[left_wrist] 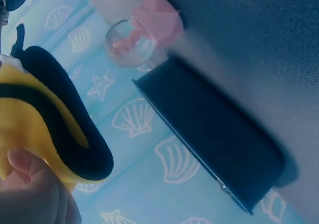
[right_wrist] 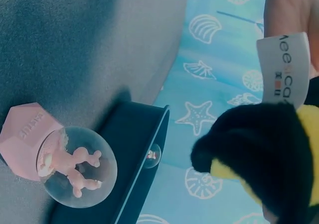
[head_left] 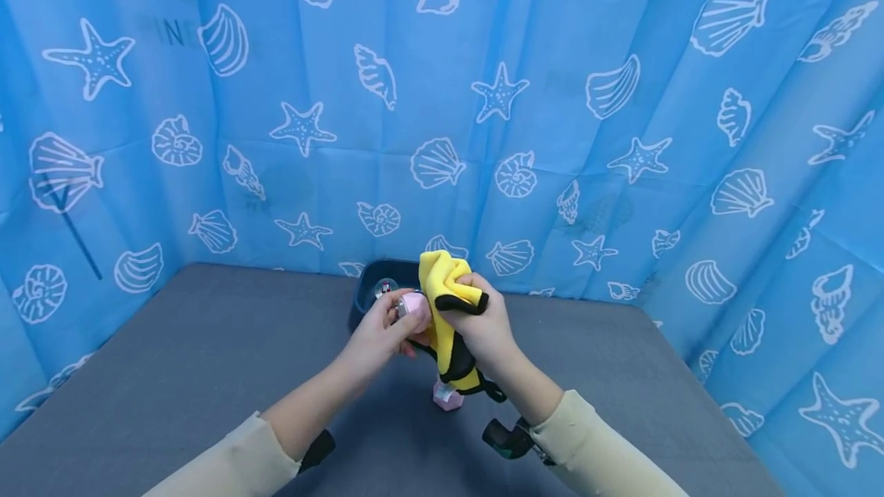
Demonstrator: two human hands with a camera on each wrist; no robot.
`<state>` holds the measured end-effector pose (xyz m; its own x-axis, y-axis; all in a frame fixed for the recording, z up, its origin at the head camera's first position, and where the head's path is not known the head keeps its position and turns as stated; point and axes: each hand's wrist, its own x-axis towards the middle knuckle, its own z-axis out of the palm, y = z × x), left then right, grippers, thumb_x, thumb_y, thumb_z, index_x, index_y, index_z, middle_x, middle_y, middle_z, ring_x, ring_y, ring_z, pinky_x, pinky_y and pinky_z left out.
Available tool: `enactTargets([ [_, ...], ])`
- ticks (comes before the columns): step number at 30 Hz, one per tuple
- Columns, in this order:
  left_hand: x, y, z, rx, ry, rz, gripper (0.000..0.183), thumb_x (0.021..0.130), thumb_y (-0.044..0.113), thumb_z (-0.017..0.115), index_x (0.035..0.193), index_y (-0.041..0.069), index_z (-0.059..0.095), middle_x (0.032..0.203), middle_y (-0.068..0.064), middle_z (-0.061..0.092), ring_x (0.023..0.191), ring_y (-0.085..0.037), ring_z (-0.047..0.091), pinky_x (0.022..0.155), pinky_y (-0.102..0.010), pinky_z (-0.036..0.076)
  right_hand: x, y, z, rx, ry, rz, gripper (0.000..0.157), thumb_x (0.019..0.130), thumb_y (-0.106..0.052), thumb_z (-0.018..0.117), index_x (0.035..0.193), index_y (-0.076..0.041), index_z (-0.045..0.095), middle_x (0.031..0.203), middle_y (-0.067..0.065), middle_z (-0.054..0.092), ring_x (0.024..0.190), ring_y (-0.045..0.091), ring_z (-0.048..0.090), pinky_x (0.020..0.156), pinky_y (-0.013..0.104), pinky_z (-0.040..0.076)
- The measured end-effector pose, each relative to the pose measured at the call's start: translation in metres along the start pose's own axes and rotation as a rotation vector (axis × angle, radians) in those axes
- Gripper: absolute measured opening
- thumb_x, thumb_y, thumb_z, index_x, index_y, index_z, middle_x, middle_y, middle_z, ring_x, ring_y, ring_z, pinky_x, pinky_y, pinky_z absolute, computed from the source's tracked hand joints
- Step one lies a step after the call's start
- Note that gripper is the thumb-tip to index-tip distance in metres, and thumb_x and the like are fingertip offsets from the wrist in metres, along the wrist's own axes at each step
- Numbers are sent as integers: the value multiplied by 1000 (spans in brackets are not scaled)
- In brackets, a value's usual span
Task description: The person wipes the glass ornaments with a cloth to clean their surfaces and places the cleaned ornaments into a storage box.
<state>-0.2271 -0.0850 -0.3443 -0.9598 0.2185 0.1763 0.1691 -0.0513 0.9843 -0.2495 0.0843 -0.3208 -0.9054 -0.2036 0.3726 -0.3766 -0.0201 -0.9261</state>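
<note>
My left hand [head_left: 378, 332] grips a pink snow globe [head_left: 414, 305], its faceted base showing and the rest hidden behind fingers and cloth. Against it my right hand [head_left: 486, 324] holds a bunched yellow cloth [head_left: 437, 274] with black edging. A white printed tag [right_wrist: 285, 69] sticks out from the cloth in the right wrist view. On the table below stands a second snow globe [right_wrist: 30, 140], upright, with a pink faceted base and a pink figure inside its clear ball. In the left wrist view my left thumb [left_wrist: 22, 164] lies against the cloth.
Behind the hands stands a dark blue bin [head_left: 361, 299], close to the curtain. A clear globe [head_left: 384, 287] lies inside it. The grey table [head_left: 207, 374] reaches the blue shell-patterned curtain [head_left: 387, 121] at the back and sides.
</note>
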Motion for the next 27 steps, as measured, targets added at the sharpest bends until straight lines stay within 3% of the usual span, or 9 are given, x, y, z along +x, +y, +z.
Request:
enactTargets([
  [8, 0, 0, 1, -20, 54, 14, 48, 99, 18, 58, 138, -1, 37, 113, -17, 54, 85, -20, 60, 71, -26, 50, 3, 2, -3, 30, 47, -2, 21, 85, 4, 64, 96, 0, 47, 95, 12, 49, 81, 24, 58, 71, 35, 51],
  [11, -1, -1, 1, -1, 69, 33, 47, 98, 13, 58, 138, -2, 37, 113, -18, 54, 85, -20, 60, 71, -25, 50, 6, 3, -7, 60, 102, 57, 21, 88, 1, 64, 100, 0, 47, 98, 13, 51, 83, 23, 59, 72, 34, 52],
  [16, -4, -1, -2, 66, 55, 103, 45, 94, 6, 61, 135, 1, 41, 120, -18, 50, 92, -23, 58, 75, -26, 51, 8, 0, -16, 227, 150, 184, 28, 93, -9, 60, 115, 0, 46, 104, 11, 57, 87, 18, 63, 75, 32, 54],
  [20, -6, 0, -5, 140, 20, 180, 42, 91, 0, 63, 130, 3, 46, 124, -18, 46, 98, -27, 55, 80, -28, 51, 8, -9, -20, 264, 5, 223, 33, 94, -16, 56, 120, 1, 45, 101, 9, 58, 83, 17, 64, 73, 33, 55],
  [24, -6, -1, -9, 243, 23, 243, 41, 90, -3, 64, 127, 6, 51, 123, -15, 49, 97, -28, 54, 81, -32, 52, 10, -13, -19, 180, -185, 262, 39, 93, -19, 56, 123, 1, 43, 102, 9, 58, 87, 19, 62, 77, 35, 54],
  [27, -6, -2, -9, 303, 15, 309, 39, 89, -4, 64, 125, 6, 53, 122, -14, 51, 98, -28, 52, 78, -32, 52, 11, -10, -16, 104, -248, 267, 44, 91, -17, 58, 127, 1, 41, 106, 12, 56, 91, 22, 61, 81, 38, 53],
])
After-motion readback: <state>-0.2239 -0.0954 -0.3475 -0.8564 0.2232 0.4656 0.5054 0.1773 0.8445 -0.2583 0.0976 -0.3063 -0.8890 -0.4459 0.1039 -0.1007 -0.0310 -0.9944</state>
